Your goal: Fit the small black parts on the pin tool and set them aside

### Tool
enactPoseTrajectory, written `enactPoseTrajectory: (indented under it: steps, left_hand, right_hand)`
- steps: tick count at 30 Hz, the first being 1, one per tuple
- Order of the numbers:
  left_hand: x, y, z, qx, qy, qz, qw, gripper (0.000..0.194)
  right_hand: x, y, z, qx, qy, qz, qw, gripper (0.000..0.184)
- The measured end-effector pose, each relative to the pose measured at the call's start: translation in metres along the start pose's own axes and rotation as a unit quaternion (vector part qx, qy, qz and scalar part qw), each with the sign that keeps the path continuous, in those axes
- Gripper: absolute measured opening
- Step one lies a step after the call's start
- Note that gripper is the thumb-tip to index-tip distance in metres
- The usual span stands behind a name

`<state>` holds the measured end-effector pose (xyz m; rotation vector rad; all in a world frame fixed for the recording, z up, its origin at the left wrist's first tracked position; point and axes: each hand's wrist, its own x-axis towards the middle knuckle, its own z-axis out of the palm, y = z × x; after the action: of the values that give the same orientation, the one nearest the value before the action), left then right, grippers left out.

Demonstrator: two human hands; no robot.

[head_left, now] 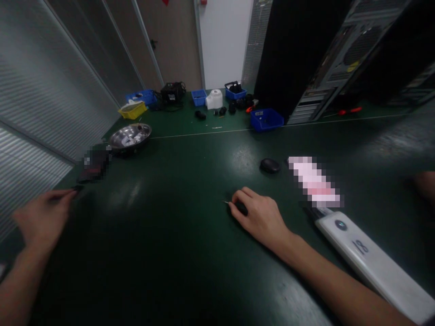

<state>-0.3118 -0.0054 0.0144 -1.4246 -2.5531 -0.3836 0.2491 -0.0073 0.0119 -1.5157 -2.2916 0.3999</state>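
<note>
Right forearm (322,271) ends in a grip (260,215) wrapped around a black tool (242,208).

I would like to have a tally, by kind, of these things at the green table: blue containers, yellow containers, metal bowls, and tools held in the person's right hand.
Blue containers: 4
Yellow container: 1
Metal bowl: 1
Thin-tipped black tool in the right hand: 1
Total: 7

A green table (163,235) bears a metal bowl (118,135) and mouse (269,166).
</note>
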Motion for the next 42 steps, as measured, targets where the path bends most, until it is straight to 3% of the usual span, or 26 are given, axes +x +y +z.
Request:
enactPoseTrajectory:
  steps: [2, 3, 5, 8, 10, 12, 16, 25, 31, 36, 42]
  left_hand:
    - [-0.019, 0.051, -0.006, -0.071, 0.004, 0.052, 0.996, 0.040]
    - [-0.032, 0.081, -0.009, -0.128, -0.009, 0.117, 0.985, 0.039]
    - [-0.064, 0.142, -0.015, -0.231, -0.068, 0.254, 0.937, 0.034]
    - [-0.114, 0.223, -0.017, -0.334, -0.175, 0.385, 0.843, 0.020]
    - [-0.140, 0.260, -0.013, -0.356, -0.215, 0.448, 0.792, 0.014]
    - [-0.157, 0.280, -0.005, -0.366, -0.232, 0.474, 0.766, 0.013]
    - [-0.164, 0.285, 0.005, -0.377, -0.242, 0.463, 0.765, 0.013]
    - [-0.161, 0.276, 0.006, -0.392, -0.229, 0.457, 0.765, 0.023]
    - [-0.160, 0.275, 0.009, -0.422, -0.228, 0.477, 0.737, 0.025]
    - [-0.162, 0.275, 0.007, -0.382, -0.169, 0.519, 0.746, 0.027]
    - [-0.164, 0.277, 0.002, -0.390, -0.181, 0.499, 0.752, 0.026]
  right_hand:
    - [0.000, 0.000, 0.000, 0.004, 0.003, -0.004, 1.000, 0.017]
    - [0.000, 0.001, 0.001, 0.008, 0.005, -0.005, 1.000, 0.017]
    - [0.000, 0.001, 0.001, 0.025, 0.011, -0.006, 1.000, 0.017]
    - [0.000, 0.001, 0.002, 0.054, 0.024, -0.007, 0.998, 0.016]
    - [0.000, 0.001, 0.003, 0.060, 0.035, -0.005, 0.998, 0.015]
    - [0.000, 0.001, 0.004, 0.060, 0.042, 0.000, 0.997, 0.015]
    - [0.000, 0.000, 0.003, 0.064, 0.034, 0.000, 0.997, 0.013]
    - [0.000, -0.001, 0.003, 0.071, 0.019, -0.025, 0.997, 0.014]
    - [0.000, -0.003, 0.005, 0.114, 0.010, -0.061, 0.991, 0.013]
    - [-0.001, -0.004, 0.003, 0.079, 0.010, -0.062, 0.995, 0.015]
    - [0.000, -0.004, 0.000, 0.079, 0.002, -0.048, 0.996, 0.016]
